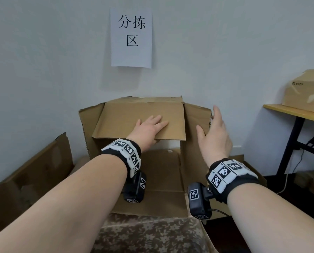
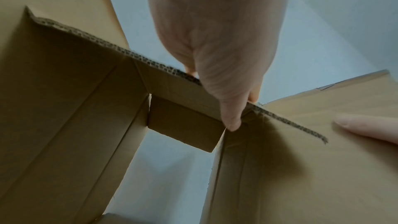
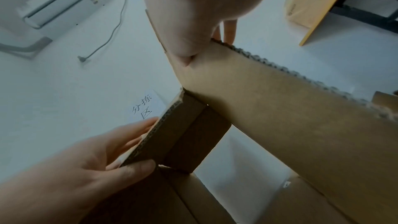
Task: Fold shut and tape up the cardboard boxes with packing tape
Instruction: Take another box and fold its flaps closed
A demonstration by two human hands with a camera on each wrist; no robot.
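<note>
Brown corrugated cardboard box [image 1: 134, 157] standing open, your left hand [image 1: 149, 130] pinching its far flap [image 1: 141, 121], thumb underneath, your right hand [image 1: 214, 132] pinching the right flap [image 1: 194, 115]

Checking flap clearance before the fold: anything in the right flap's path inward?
Yes. The top brown cardboard flap, gripped by the left hand, is already folded across the opening, and that hand lies in the path of the right side flap, which the right hand holds.

Brown cardboard box [image 1: 134, 121], floral cloth [image 1: 149, 234]
</note>
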